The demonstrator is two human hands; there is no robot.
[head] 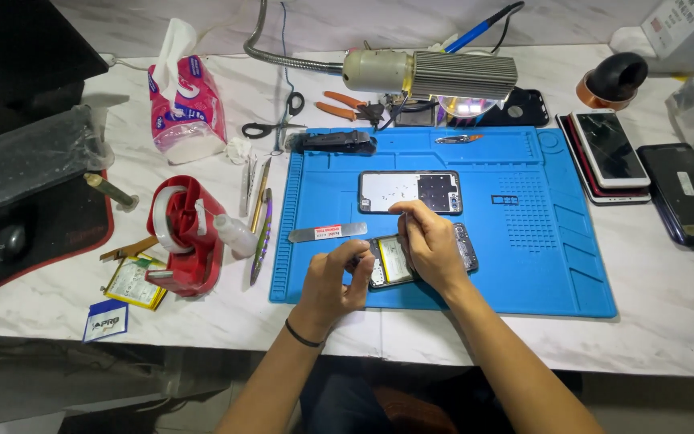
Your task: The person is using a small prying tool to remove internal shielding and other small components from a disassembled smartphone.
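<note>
Left of blue mat point(556, 265): pink-white tissue pack point(186, 104), small blue label card point(106, 320). Right: cracked phone screen point(609, 146).

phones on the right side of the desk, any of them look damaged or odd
Yes. The top phone of the stack right of the blue mat has a cracked screen, with lines branching across the glass. The dark phone beside it lies flat and shows no clear cracks from this view.

Count of items on the repair bench.
Two hands point(339, 281) point(431, 245), one blue mat point(556, 265), one opened phone point(391, 261), one back frame point(410, 191), three phones at right point(608, 149), one scissors point(271, 124).
</note>
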